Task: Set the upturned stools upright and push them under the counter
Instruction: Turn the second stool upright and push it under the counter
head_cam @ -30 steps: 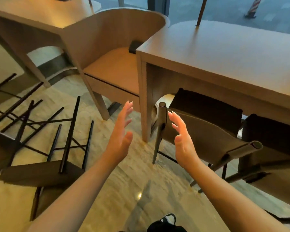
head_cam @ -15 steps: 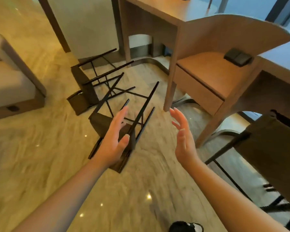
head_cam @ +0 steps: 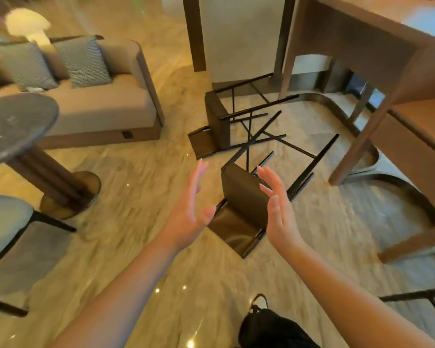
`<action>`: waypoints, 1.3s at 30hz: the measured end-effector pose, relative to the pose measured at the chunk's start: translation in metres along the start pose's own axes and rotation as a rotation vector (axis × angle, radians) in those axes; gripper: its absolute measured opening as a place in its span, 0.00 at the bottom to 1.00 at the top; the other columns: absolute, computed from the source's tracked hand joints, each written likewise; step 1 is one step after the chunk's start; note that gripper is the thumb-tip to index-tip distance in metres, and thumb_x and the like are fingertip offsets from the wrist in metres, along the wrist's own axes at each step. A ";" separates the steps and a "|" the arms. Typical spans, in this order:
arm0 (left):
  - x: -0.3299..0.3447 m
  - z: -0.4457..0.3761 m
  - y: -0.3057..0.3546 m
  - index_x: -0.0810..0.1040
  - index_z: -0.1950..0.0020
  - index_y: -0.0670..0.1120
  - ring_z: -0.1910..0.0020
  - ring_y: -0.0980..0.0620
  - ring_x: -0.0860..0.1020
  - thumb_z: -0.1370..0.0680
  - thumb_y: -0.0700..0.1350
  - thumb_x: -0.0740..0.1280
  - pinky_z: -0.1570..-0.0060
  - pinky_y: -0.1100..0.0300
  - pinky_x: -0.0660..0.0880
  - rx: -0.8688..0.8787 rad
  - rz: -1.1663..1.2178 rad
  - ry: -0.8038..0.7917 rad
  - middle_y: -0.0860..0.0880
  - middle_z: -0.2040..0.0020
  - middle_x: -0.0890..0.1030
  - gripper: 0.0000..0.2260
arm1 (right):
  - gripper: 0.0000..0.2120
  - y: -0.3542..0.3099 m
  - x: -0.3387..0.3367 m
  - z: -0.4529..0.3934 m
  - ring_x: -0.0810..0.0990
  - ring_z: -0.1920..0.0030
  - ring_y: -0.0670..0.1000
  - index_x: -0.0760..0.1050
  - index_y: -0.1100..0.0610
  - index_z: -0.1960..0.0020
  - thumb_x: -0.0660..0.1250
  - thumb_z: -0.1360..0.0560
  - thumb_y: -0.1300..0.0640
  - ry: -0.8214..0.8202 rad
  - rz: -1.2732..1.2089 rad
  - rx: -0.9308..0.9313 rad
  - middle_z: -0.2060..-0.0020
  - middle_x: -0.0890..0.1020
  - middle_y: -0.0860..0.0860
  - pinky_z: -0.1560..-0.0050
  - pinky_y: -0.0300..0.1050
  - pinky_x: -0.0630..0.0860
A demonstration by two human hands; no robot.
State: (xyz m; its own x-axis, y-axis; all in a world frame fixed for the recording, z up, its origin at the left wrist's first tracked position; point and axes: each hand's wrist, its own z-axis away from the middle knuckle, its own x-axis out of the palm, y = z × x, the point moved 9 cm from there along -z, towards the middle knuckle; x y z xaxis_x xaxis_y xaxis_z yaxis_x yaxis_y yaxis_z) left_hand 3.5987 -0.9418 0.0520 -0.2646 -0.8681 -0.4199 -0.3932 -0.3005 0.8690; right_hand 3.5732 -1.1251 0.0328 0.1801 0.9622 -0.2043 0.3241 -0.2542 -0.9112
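Note:
Two dark brown stools with thin black legs lie tipped over on the marble floor. The nearer stool [head_cam: 241, 194] lies on its side in the middle of the view, its legs pointing up and to the right. The farther stool [head_cam: 217, 116] lies behind it, their legs crossing. My left hand [head_cam: 190, 207] is open, palm facing right, just left of the nearer stool's seat. My right hand [head_cam: 276, 204] is open, palm facing left, in front of that seat's right side. Neither hand touches the stool. The wooden counter [head_cam: 362, 28] stands at the upper right.
A beige sofa [head_cam: 101, 101] with striped cushions stands at the left. A round dark table [head_cam: 13, 124] on a pedestal and a grey chair [head_cam: 3, 222] are at the near left. A lower wooden shelf [head_cam: 422, 126] joins the counter at the right. My shoe [head_cam: 266, 325] shows at the bottom.
My view has swung left, away from the stool under the counter, onto the fallen stools. Both open hands have moved toward the nearer stool's seat.

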 end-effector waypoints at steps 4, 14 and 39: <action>-0.020 -0.024 -0.028 0.46 0.18 0.57 0.21 0.56 0.55 0.24 0.73 0.56 0.25 0.52 0.59 0.002 -0.007 -0.018 0.59 0.19 0.56 0.41 | 0.29 0.020 0.027 -0.031 0.65 0.26 0.46 0.59 0.49 0.23 0.45 0.19 0.36 -0.006 -0.005 0.013 0.26 0.67 0.44 0.29 0.44 0.65; -0.048 -0.147 -0.097 0.47 0.19 0.59 0.22 0.54 0.59 0.23 0.70 0.59 0.27 0.43 0.63 0.026 0.019 -0.102 0.56 0.20 0.60 0.38 | 0.27 0.075 0.041 -0.130 0.66 0.27 0.49 0.60 0.51 0.23 0.46 0.17 0.40 0.187 -0.010 0.065 0.27 0.68 0.43 0.30 0.47 0.67; -0.080 -0.290 -0.271 0.53 0.19 0.56 0.23 0.59 0.59 0.22 0.56 0.64 0.26 0.52 0.63 0.191 0.032 -0.632 0.56 0.21 0.60 0.34 | 0.24 0.162 0.179 -0.151 0.69 0.30 0.44 0.61 0.54 0.24 0.53 0.19 0.49 0.804 0.194 0.443 0.31 0.73 0.48 0.31 0.39 0.65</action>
State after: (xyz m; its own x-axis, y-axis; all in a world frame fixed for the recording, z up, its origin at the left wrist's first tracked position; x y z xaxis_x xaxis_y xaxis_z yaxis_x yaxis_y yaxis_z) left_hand 3.9819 -0.9063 -0.0736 -0.7220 -0.4586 -0.5181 -0.5105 -0.1523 0.8463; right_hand 3.7982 -1.0089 -0.0978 0.8351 0.5087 -0.2093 -0.1323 -0.1835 -0.9741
